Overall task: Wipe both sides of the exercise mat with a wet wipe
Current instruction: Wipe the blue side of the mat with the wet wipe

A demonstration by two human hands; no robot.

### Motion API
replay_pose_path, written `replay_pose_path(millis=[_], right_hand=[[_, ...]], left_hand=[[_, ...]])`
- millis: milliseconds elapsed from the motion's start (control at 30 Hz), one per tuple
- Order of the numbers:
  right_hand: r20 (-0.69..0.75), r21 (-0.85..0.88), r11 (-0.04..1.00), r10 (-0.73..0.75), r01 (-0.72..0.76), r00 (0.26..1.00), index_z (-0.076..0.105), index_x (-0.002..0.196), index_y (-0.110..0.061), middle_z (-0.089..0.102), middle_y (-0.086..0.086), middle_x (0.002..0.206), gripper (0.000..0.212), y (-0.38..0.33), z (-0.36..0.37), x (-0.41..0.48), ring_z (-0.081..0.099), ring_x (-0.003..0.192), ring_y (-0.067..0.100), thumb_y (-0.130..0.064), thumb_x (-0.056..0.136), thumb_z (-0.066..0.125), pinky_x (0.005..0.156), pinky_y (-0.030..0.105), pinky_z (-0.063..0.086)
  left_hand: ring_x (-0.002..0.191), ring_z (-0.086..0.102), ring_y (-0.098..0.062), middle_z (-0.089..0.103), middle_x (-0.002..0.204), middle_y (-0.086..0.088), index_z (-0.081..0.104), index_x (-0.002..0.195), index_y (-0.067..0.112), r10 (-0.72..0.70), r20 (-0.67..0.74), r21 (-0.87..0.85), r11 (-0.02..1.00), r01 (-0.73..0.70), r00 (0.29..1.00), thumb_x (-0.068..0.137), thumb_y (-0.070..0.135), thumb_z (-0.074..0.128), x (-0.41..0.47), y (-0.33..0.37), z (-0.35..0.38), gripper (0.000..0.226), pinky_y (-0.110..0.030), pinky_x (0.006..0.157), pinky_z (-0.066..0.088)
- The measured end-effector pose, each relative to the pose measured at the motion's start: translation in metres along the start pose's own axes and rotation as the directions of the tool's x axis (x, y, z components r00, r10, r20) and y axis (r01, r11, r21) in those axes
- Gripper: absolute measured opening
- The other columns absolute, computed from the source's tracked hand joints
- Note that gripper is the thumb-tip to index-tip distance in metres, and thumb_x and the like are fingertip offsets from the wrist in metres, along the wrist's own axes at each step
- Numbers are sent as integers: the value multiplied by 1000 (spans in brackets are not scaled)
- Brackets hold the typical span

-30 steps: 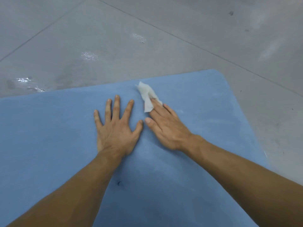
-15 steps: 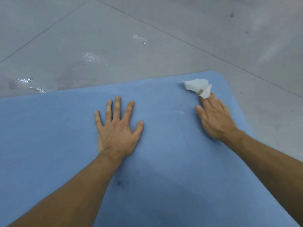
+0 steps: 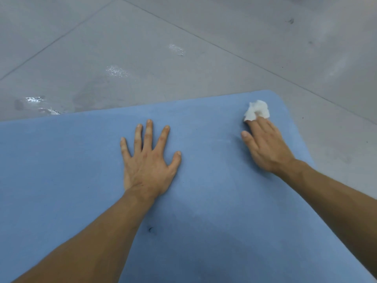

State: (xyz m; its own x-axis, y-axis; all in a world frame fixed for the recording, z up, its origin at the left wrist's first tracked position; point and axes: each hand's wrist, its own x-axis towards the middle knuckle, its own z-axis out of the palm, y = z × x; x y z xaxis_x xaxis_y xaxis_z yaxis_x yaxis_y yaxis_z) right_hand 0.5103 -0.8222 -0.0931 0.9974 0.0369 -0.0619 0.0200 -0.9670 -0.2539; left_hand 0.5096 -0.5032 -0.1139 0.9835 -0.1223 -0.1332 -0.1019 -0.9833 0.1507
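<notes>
Head view: right hand [image 3: 267,148] slid wipe [image 3: 257,110] farther right.

Even, soft overhead light; glare patches on floor [image 3: 114,71]; faint arm shadows on mat [image 3: 204,231]; edges possibly slightly warped.
</notes>
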Motion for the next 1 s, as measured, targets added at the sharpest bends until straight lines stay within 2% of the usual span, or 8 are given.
replay_pose_path(millis=[133,200,300,433,500,633,700,1000], right_hand=[[65,87,958,-281,275,958,44,154,-5,43,16,159,71,-56,11,8,33,150,29,-52,106,23,123,38,18],[91,135,909,-407,394,909,46,153,-7,42,13,160,64,-80,21,10,31,153,27,-48,108,24,125,43,25],[98,135,895,-439,425,893,44,155,-13,39,3,164,61,-98,29,7,24,156,19,-47,109,22,121,44,29],[99,-27,896,-439,444,893,44,155,-19,42,-3,160,64,-99,26,-1,27,152,18,-52,108,16,114,40,29],[108,-112,917,-372,383,922,40,157,-23,39,-4,161,70,-95,25,-1,26,153,18,-60,105,12,112,41,31],[72,-99,984,-142,149,987,19,164,-26,10,-9,174,82,-70,27,2,1,159,9,-72,99,3,123,35,10],[64,-113,991,-72,79,995,12,166,-24,5,-6,174,86,-56,27,3,-1,159,10,-74,97,0,127,37,5],[-77,-89,930,351,-357,933,27,161,-8,31,14,165,99,27,6,-7,21,156,28,-75,92,8,125,47,19]], left_hand=[[158,-15,-21,-14,173,5,2,163,43,-1,-15,-2,1000,1,1000,91,73,13,1,0,0,79,-60,125,-6],[158,-16,-21,-16,173,5,0,163,44,0,-16,2,1000,1,1000,92,74,12,0,0,1,78,-60,125,-6],[158,-17,-21,-17,172,4,-3,163,44,11,-22,7,1000,-10,1000,93,74,9,-1,-1,1,77,-60,125,-5],[158,-15,-21,-16,172,4,-2,163,44,11,-23,5,1000,-11,1000,92,74,8,0,0,2,78,-61,125,-4],[158,-16,-21,-16,172,4,-2,163,43,8,-15,4,1000,-8,1000,92,74,9,1,0,1,78,-61,125,-4],[158,-15,-21,-15,173,5,1,163,43,3,-13,-4,1000,-3,1000,91,74,11,1,-1,0,79,-60,125,-5],[158,-15,-21,-14,173,5,3,163,43,5,-16,-12,1000,-5,1000,92,74,11,1,-1,0,79,-60,125,-5],[158,-17,-21,-16,172,5,0,163,43,5,-9,-5,1000,-5,1000,91,74,9,1,-1,0,79,-60,125,-6]])
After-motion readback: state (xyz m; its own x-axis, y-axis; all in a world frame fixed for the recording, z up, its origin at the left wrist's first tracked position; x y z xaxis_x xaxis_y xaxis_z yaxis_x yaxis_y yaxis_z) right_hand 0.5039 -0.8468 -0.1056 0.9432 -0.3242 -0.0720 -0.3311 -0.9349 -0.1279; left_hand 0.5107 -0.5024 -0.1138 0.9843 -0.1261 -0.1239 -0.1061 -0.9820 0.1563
